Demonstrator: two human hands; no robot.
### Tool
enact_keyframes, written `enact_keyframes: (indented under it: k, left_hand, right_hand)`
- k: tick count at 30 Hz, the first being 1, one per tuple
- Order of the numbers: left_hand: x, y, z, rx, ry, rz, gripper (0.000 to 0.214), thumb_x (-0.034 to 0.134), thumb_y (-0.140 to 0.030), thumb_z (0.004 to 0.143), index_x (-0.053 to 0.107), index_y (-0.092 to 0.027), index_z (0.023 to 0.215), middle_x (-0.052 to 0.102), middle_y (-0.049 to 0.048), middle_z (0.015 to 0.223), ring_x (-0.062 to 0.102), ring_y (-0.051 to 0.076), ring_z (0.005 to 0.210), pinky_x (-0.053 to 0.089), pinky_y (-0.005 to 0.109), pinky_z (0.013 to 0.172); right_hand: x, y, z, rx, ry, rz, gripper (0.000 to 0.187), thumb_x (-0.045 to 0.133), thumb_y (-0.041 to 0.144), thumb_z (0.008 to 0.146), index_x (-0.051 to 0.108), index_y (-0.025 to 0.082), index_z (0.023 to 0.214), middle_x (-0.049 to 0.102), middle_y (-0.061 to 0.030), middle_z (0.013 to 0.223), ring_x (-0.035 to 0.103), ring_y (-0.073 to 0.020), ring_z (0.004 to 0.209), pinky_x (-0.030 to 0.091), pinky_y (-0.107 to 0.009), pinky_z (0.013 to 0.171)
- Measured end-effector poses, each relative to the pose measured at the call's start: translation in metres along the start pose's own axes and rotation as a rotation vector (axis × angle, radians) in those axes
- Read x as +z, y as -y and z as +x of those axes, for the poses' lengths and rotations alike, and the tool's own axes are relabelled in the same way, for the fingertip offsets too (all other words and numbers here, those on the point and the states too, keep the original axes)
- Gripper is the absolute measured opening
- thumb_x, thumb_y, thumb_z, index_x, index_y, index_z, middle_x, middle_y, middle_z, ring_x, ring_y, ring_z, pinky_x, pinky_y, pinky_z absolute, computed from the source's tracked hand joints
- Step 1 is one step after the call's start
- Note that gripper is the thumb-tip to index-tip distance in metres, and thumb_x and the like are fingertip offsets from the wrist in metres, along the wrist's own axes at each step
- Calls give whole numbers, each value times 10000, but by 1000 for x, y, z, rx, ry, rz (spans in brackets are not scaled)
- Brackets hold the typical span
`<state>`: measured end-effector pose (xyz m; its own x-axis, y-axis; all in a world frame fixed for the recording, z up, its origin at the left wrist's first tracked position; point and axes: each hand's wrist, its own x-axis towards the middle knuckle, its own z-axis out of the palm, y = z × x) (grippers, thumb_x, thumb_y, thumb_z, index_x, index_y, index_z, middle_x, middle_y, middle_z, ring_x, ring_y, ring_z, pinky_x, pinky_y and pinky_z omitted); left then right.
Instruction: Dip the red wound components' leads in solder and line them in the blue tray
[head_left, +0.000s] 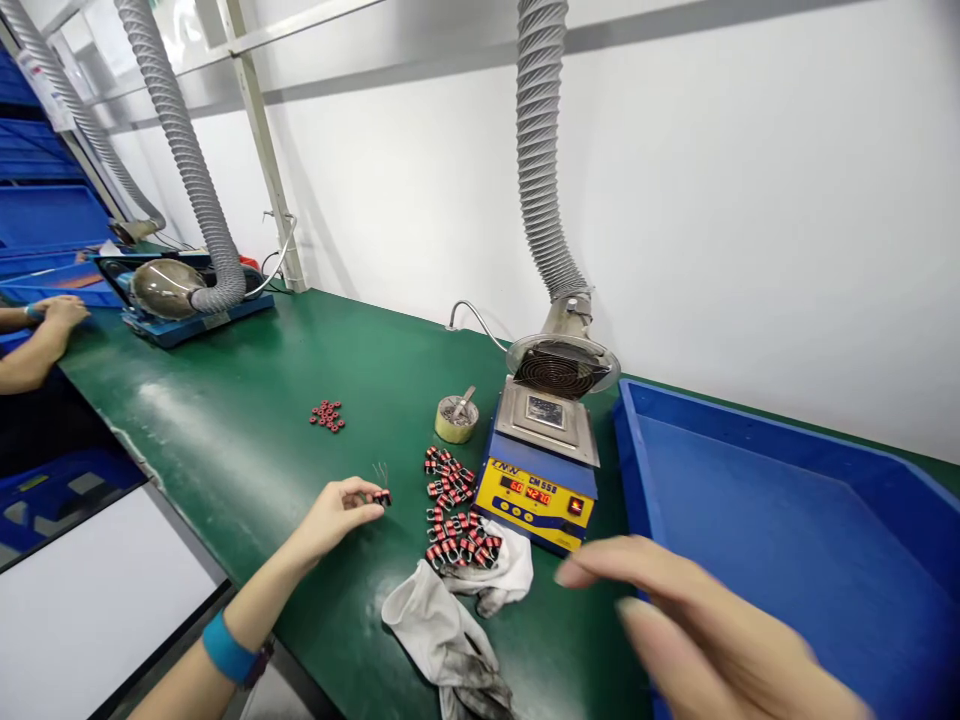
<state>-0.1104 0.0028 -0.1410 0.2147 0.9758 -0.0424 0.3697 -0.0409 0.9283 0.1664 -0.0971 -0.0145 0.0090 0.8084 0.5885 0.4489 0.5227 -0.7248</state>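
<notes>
The green tabletop [375,370] stretches ahead of the left hand [330,520] to a cluster of red rings [328,418], its near edge running to the left of those fingers. To their right, the pile of red-and-black coils [454,548] and crumpled white cloth [431,625] bound the space. The right hand [739,640] has thumb and forefinger parted, just in front of the heating unit [540,470], with the blue tray [636,460] beyond and to its right.

The right hand is blurred, cut off below, and covers part of the tray. The left thumb and forefinger pinch a small component [383,498], partly hiding it; it looks dark with some red, thin wires standing up from it.
</notes>
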Motion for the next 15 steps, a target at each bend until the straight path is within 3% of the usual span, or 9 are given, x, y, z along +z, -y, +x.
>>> enact_keyframes:
  k: [3, 7, 10, 13, 15]
  left_hand:
    - [22, -34, -23, 51, 120, -359, 359, 695, -430, 655, 642, -135, 852, 561, 36, 803, 511, 161, 773, 381, 251, 696]
    - [45, -62, -41, 201, 139, -276, 265, 695, -390, 690, 661, -182, 850, 497, -8, 715, 463, 123, 678, 364, 227, 620]
    - [57, -71, -45, 369, 103, -36, 180, 621, -280, 775, 633, -231, 947, 535, -8, 754, 502, 124, 698, 405, 217, 630]
    - [67, -74, -48, 687, -12, 301, 247, 525, -273, 847, 560, -240, 1090, 599, 15, 848, 554, 140, 747, 450, 225, 644]
    - [70, -73, -51, 899, -105, 474, 332, 513, -340, 856, 513, -194, 1154, 633, 42, 921, 583, 147, 786, 475, 223, 670]
  right_hand:
    - [27, 3, 6, 165, 288, -107, 208, 551, 362, 809, 612, 272, 987, 663, -26, 911, 619, -178, 790, 495, -263, 689]
    - [56, -14, -3, 529, 446, 90, 255, 518, 410, 824, 528, 239, 1013, 593, -36, 1030, 592, -162, 843, 493, -272, 706]
    - [66, -21, -19, 644, 391, 314, 219, 585, 347, 782, 525, 208, 941, 600, -22, 948, 580, -135, 769, 480, -256, 690]
    - [64, -20, -34, 755, 243, 446, 255, 697, 283, 667, 550, 172, 844, 621, -13, 797, 564, -115, 676, 459, -234, 641]
    - [50, -20, -38, 807, 179, 493, 278, 754, 255, 587, 575, 156, 775, 630, -13, 717, 570, -117, 657, 450, -224, 621]
